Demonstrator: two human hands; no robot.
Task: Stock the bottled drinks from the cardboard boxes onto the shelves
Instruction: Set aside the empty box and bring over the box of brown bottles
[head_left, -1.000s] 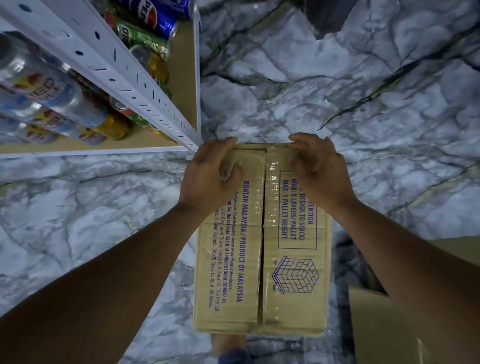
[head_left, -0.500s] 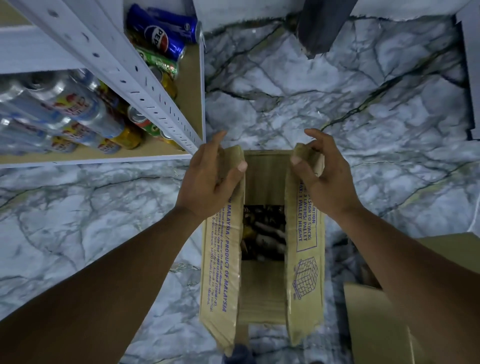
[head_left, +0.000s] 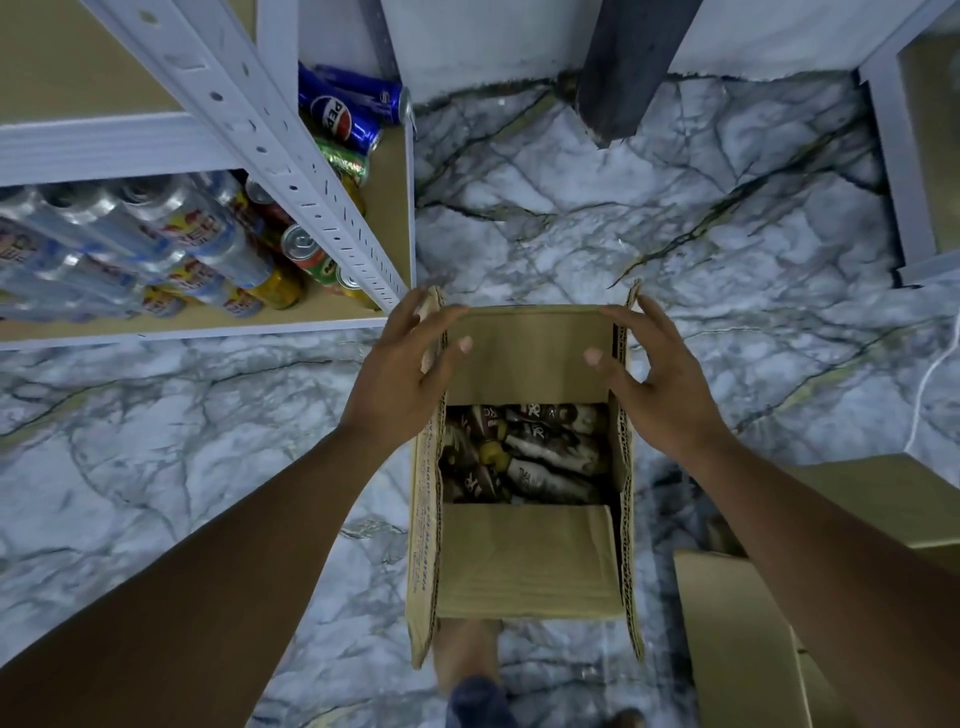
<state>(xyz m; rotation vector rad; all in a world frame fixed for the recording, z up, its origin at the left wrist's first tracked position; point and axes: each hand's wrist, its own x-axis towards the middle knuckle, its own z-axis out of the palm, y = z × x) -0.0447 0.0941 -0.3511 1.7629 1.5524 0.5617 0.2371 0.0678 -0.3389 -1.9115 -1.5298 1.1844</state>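
Bottled drinks (head_left: 540, 457) dim, partly under flaps (head_left: 524, 556)

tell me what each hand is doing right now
Left hand: open, straight fingers pressing the left flap of the brown cardboard box outward.
Right hand: open, fingers pressing its right flap outward.

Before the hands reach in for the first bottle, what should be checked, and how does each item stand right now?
1. Side flaps of the box spread apart: ok; the left hand and right hand press them outward.
2. End flaps out of the way: not ok; both lie flat over the ends of the opening.
3. Bottles in sight: ok; they lie in the middle gap.
4. Hands free of a load: ok; neither holds a bottle.
5. Room on the shelf: cannot tell; this tier is crowded with cans.
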